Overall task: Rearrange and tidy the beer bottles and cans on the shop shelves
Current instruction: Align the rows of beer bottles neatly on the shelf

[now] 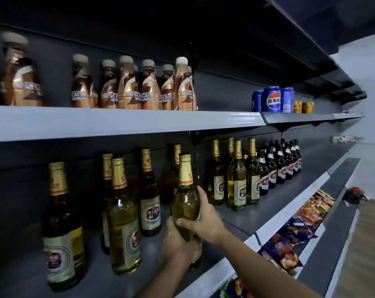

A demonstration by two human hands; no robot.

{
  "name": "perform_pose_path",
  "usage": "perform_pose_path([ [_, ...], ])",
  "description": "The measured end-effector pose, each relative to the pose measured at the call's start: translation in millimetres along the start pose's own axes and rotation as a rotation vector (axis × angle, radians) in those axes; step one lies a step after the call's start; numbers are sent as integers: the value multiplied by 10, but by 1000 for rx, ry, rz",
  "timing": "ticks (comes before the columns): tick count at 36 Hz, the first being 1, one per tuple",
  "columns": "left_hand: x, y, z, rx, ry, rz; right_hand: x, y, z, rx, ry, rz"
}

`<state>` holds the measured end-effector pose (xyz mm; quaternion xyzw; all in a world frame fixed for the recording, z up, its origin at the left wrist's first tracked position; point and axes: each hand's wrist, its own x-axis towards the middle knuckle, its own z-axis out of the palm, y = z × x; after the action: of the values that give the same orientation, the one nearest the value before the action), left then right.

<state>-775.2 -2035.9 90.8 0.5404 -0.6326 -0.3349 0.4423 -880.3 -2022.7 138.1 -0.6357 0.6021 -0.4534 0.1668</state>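
A green beer bottle with a gold foil neck [185, 196] stands on the middle shelf [242, 218], held in both hands. My left hand [177, 244] grips its lower body from the front. My right hand [203, 216] wraps its shoulder from the right. Several more gold-necked beer bottles [122, 218] stand loosely spaced to the left, and a tighter group [236, 179] stands to the right. Dark beer bottles with red labels [279, 164] line up beyond them.
The upper shelf [117, 123] carries brown coffee bottles [128, 87], blue cola cans [271, 100] and small gold cans [304, 107]. Snack packets [300, 220] lie on the lower shelf at the right. The floor shows at the far right.
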Motion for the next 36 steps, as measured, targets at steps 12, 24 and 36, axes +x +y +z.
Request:
perform_pose_path([
  [12,533,382,831,-17,87,-20,846,882,-577,315,-273,-83],
  [24,967,554,1332,17,93,-56,1154,1737,-634,533,-324,-59],
  [36,1156,390,1194,12,-37,-13,1139,2106,-368,343,-436,-48],
])
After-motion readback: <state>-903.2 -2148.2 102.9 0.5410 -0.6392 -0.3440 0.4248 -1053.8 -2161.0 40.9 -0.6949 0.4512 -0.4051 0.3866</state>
